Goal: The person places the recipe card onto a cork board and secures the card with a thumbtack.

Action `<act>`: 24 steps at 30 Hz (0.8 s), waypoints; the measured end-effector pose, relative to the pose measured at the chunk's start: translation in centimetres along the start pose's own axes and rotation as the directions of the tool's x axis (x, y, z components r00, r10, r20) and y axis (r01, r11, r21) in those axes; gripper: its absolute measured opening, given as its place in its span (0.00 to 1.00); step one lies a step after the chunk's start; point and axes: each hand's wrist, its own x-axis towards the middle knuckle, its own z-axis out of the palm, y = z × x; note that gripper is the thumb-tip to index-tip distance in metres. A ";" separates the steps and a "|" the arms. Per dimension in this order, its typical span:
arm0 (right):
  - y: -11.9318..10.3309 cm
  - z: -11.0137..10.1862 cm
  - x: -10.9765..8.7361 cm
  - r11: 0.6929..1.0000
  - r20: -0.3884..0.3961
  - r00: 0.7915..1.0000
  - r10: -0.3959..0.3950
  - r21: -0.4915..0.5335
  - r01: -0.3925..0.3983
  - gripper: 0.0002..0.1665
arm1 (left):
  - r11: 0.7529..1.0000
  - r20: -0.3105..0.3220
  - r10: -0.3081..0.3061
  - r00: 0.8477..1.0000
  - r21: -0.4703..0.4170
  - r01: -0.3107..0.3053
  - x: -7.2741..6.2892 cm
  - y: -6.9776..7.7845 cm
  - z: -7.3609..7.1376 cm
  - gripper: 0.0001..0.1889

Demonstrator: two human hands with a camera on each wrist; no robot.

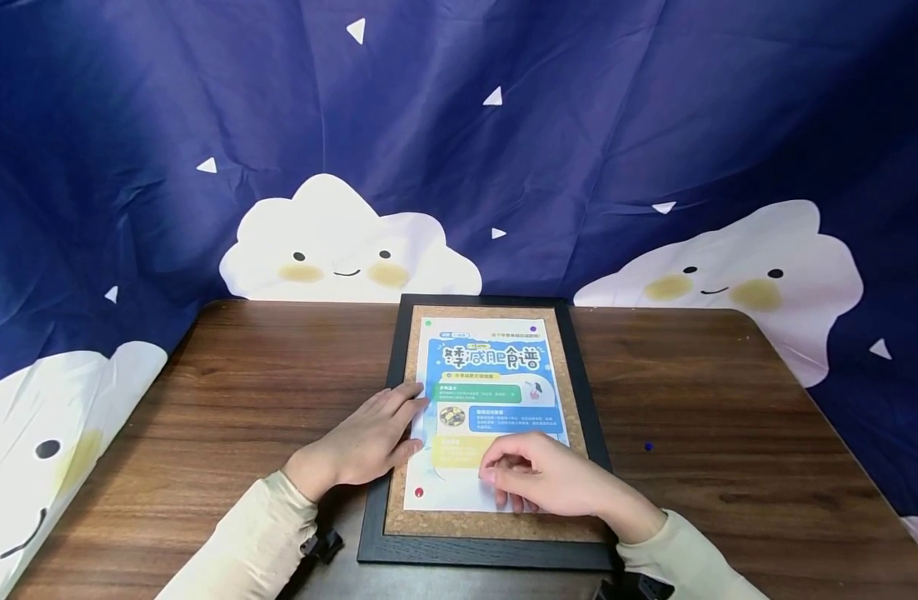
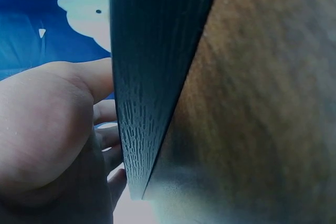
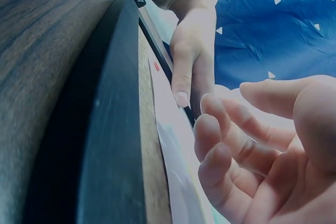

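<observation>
A printed poster (image 1: 459, 493) with blue, green and yellow panels lies on a cork board (image 1: 474, 525) in a black frame (image 1: 489, 552). Pushpins mark three of its corners: a green pushpin (image 1: 427, 322) at top left, a purple pushpin (image 1: 533, 328) at top right, a red pushpin (image 1: 419, 492) at bottom left. My left hand (image 1: 369, 439) rests across the frame's left side, fingertips on the poster's left edge. Over the poster's lower right part is my right hand (image 1: 549, 477), fingers loosely curled and thumb apart in the right wrist view, nothing between them; it hides that corner.
On the brown wooden table (image 1: 729, 392), right of the frame, lies a small blue pushpin (image 1: 649, 447). A dark blue curtain (image 1: 549, 150) with clouds and white triangles hangs behind the table and down its sides.
</observation>
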 end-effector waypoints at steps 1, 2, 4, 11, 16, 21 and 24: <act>0.0 -0.1 -0.1 1.000 -0.004 1.000 -0.004 -0.003 0.004 0.14 | 1.000 0.001 -0.001 1.000 0.001 0.001 0.0 0.0 0.0 0.29; 0.1 -0.2 -0.2 1.000 -0.005 1.000 -0.009 -0.002 0.009 0.14 | 1.000 0.003 -0.002 1.000 0.000 0.002 0.0 0.0 0.0 0.29; 0.1 -0.4 -0.5 1.000 -0.011 1.000 -0.013 -0.001 0.013 0.15 | 1.000 0.011 -0.007 1.000 -0.005 0.008 0.1 0.0 -0.1 0.30; 0.3 -0.9 -1.4 1.000 -0.041 0.999 -0.024 0.005 0.025 0.14 | 1.000 0.025 -0.019 1.000 -0.015 0.019 0.1 0.0 -0.1 0.30; 0.3 -1.3 -2.0 1.000 -0.054 0.998 -0.014 0.008 0.014 0.14 | 1.000 0.032 -0.022 0.999 -0.016 0.023 0.1 0.0 -0.1 0.30; 0.1 -1.7 -2.7 1.000 -0.074 0.997 0.005 -0.009 -0.006 0.14 | 0.999 0.038 -0.030 0.999 -0.020 0.031 0.1 0.0 0.0 0.31; 0.1 -1.9 -3.1 1.000 -0.085 0.996 0.009 -0.015 -0.011 0.13 | 0.999 0.030 -0.025 0.999 -0.023 0.026 0.1 0.0 0.1 0.31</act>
